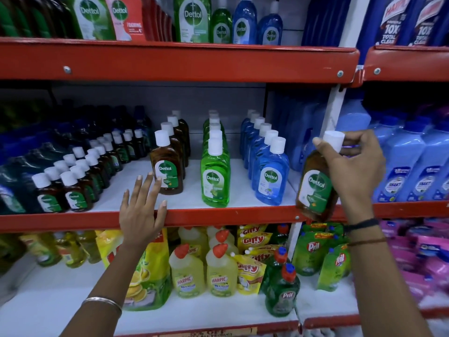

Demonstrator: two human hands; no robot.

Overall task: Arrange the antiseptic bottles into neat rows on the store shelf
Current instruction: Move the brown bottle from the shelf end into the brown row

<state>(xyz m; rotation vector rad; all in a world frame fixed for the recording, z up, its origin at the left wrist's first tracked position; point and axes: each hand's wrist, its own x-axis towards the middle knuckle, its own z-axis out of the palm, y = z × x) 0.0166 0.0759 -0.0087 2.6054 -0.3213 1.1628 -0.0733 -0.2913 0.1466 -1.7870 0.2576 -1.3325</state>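
My right hand (349, 166) grips a brown Dettol antiseptic bottle (315, 188) by its white cap, hanging tilted in front of the middle shelf's red edge (218, 216) at the right. My left hand (142, 203) is spread open, fingers over the same edge, just left of a row of brown Dettol bottles (167, 164). Further right on that shelf stand a row of green Dettol bottles (215, 171) and a row of blue Dettol bottles (269, 171). Two rows of small brown Dettol bottles (77, 181) run along the left.
The top shelf (170, 62) carries more Dettol bottles and refill pouches. Below are yellow Harpic bottles (204, 271), Giffy pouches, green Pril bottles (281, 290). Large light-blue bottles (408, 171) fill the bay to the right. A white upright (330, 110) divides the bays.
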